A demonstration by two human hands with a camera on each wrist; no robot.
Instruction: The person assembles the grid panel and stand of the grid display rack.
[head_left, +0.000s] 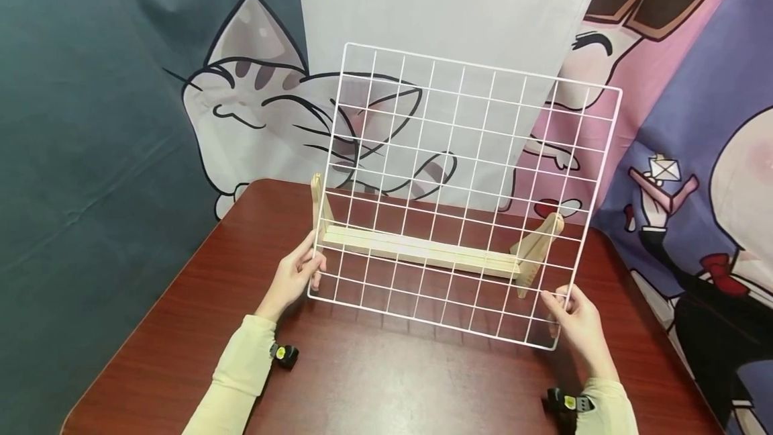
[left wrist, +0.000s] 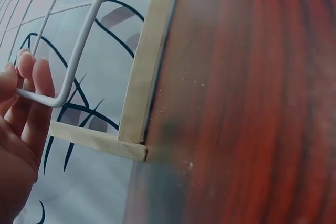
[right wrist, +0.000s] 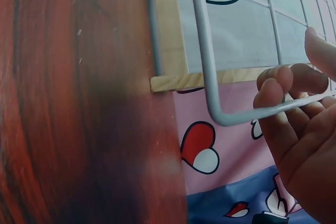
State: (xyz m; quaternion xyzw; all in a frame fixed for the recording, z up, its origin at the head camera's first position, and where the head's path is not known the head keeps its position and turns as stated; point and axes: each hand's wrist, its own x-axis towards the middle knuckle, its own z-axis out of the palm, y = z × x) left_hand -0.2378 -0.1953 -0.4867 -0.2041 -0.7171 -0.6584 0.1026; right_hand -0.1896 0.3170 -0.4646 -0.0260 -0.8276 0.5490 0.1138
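A white wire grid panel [head_left: 465,127] is held up at a tilt over the table, its top edge toward the back. My left hand [head_left: 297,272] grips its left side bar near the lower corner, and my right hand [head_left: 576,317] grips the right side bar low down. In the left wrist view, curled fingers [left wrist: 43,80] wrap the white frame bar. Right fingers [right wrist: 270,93] curl round the bar in the right wrist view. Behind the panel stands a pale wooden stand [head_left: 423,252], a long crosspiece between two upright end pieces, seen through the mesh.
The reddish-brown wooden table [head_left: 374,381] has a rounded back edge. Close behind it hangs a curtain [head_left: 151,119] printed with cartoon cats and figures. Black cameras are strapped at the left wrist [head_left: 285,356] and right wrist [head_left: 564,400].
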